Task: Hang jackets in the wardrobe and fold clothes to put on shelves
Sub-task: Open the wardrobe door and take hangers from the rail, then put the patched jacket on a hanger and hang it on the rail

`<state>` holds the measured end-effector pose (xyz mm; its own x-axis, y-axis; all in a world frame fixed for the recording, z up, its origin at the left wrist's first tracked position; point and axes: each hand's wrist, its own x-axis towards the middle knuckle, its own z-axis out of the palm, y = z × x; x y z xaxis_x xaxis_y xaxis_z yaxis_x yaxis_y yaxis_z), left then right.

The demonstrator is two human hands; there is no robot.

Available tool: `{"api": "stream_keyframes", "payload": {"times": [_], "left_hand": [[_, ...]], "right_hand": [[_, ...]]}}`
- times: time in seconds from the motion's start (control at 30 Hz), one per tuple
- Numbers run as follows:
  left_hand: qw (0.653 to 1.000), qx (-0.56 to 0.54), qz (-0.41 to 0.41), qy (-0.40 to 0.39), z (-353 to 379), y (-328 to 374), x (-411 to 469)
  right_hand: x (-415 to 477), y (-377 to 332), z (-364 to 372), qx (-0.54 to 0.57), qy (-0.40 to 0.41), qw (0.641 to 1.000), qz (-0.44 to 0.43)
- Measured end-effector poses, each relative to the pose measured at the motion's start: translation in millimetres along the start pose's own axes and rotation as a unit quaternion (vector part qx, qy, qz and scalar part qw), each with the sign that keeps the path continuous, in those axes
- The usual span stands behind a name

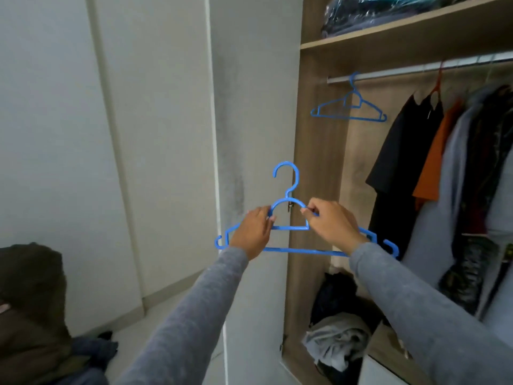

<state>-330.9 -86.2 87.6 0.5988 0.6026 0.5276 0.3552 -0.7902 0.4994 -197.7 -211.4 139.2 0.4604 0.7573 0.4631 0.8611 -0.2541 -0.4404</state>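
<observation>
The near hanger (305,250) is bright blue, and the far hanger (348,117) matches it. Both sleeves (194,315) are heathered grey. The wardrobe (316,162) is tan wood-grain; inside show a black top (399,151), an orange top (433,162) and a pale grey garment (455,176).

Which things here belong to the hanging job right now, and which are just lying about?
In the job: blue plastic hanger held by left hand and right hand; metal wardrobe rail; dark olive garment heap.
Lying about: spare blue hanger on the rail; plastic-wrapped dark bundle, high up; crumpled grey clothes at the wardrobe bottom.
</observation>
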Motion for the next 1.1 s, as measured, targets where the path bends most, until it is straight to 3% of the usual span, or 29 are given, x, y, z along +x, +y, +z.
{"api": "stream_keyframes", "payload": {"times": [0.1,0.2,0.33,0.53,0.67,0.83,0.93,1.1], "left_hand": [[0.998,-0.012,-0.045,-0.039,-44,-25,-45],[0.993,-0.003,-0.084,-0.085,-88,-54,-89],[0.987,0.014,-0.142,-0.073,-161,-108,-153],[0.971,0.055,-0.227,-0.055,-265,-181,-251],[0.960,0.051,-0.276,-0.019,-326,-216,-311],[0.939,0.054,-0.338,0.036,-396,-256,-381],[0.930,0.066,-0.358,0.053,-416,-268,-397],[0.904,0.091,-0.412,0.073,-457,-334,-425]], "right_hand": [[-34,-43,19,-0.040,0.002,0.999,-0.021],[-59,-83,53,0.036,-0.039,0.998,-0.019],[-87,-162,120,0.107,-0.099,0.988,-0.046],[-128,-290,206,0.240,-0.240,0.934,-0.109],[-151,-369,238,0.324,-0.285,0.891,-0.144],[-164,-455,277,0.352,-0.329,0.855,-0.190],[-166,-483,290,0.367,-0.346,0.844,-0.183],[-171,-559,361,0.401,-0.427,0.793,-0.170]]}}
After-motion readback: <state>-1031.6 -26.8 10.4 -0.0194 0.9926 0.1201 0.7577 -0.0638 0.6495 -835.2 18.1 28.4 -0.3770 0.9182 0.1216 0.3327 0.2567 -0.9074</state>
